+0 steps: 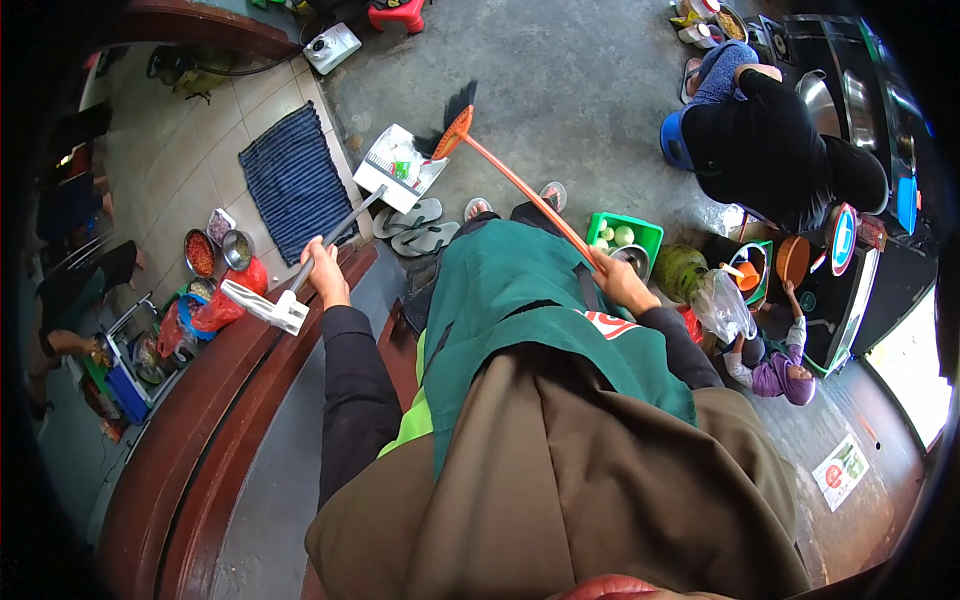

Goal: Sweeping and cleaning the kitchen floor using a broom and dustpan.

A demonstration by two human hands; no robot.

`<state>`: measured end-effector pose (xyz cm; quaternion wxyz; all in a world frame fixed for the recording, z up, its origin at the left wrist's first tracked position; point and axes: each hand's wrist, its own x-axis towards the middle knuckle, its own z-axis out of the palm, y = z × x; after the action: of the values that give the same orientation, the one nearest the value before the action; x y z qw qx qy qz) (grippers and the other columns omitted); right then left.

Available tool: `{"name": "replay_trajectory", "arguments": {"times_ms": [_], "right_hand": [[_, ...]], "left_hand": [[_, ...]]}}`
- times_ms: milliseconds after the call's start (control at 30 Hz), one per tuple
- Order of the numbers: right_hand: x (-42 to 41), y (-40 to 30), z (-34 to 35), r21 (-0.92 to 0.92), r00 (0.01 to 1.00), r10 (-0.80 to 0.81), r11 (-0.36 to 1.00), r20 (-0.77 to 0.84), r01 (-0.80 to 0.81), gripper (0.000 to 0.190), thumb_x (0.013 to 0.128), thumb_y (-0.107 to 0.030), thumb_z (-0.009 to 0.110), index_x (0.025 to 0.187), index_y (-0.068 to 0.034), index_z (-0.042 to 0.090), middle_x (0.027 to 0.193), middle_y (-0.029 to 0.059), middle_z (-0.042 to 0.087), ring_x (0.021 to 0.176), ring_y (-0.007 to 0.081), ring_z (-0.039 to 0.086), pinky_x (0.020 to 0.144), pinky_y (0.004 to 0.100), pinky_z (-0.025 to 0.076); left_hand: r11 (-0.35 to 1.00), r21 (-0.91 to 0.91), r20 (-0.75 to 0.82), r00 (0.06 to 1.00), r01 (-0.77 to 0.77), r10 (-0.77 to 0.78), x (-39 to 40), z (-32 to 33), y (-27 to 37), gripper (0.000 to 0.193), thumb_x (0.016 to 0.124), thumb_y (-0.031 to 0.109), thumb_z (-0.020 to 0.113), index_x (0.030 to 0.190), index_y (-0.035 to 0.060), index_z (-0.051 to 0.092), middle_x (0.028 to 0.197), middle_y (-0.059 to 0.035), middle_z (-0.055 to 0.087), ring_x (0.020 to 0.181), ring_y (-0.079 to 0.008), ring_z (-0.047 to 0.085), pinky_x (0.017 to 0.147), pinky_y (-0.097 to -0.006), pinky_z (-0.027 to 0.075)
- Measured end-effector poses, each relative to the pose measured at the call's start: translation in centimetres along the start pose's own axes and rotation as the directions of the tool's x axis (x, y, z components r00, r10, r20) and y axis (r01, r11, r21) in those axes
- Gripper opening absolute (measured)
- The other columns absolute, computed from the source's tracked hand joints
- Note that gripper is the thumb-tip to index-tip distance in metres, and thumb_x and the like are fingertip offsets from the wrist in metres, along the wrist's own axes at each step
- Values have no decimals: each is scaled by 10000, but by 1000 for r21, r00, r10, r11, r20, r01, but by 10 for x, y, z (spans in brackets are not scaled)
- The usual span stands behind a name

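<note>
My left hand (328,276) is wrapped around the grey handle of a long-handled dustpan (414,196). The white pan rests on the concrete floor at the edge of the tiles, with crumpled white and green litter (405,166) inside. With my right hand (627,283) I grip the orange stick of a broom (523,189). Its orange head and dark bristles are just beside the pan's right side; whether they touch it I cannot tell. A pair of grey flip-flops (420,228) lies on the floor between the dustpan handle and my feet.
A dark blue ribbed mat (298,176) covers tiles on the left, near bowls of chopped food (200,253). To my right are a green crate (625,229) and a green gas cylinder (679,274). A person in black (765,142) sits on a blue stool; another person (784,375) is farther right.
</note>
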<state>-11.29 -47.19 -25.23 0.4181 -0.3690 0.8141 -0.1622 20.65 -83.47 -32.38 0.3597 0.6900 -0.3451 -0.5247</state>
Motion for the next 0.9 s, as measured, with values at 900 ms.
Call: {"name": "replay_trajectory", "arguments": {"times_ms": [900], "right_hand": [[-58,7,-19,183,956,278,949,-93,-258,489,757,-159,532,1226,-131,398,918,253,555,883,371,543,765,377,436]], "left_hand": [[947,-313,-91,990,73,-107,-2,-61,11,173,745,168,513,801,4,519,875,-117,543,836,-260,551,830,-351,449]]}}
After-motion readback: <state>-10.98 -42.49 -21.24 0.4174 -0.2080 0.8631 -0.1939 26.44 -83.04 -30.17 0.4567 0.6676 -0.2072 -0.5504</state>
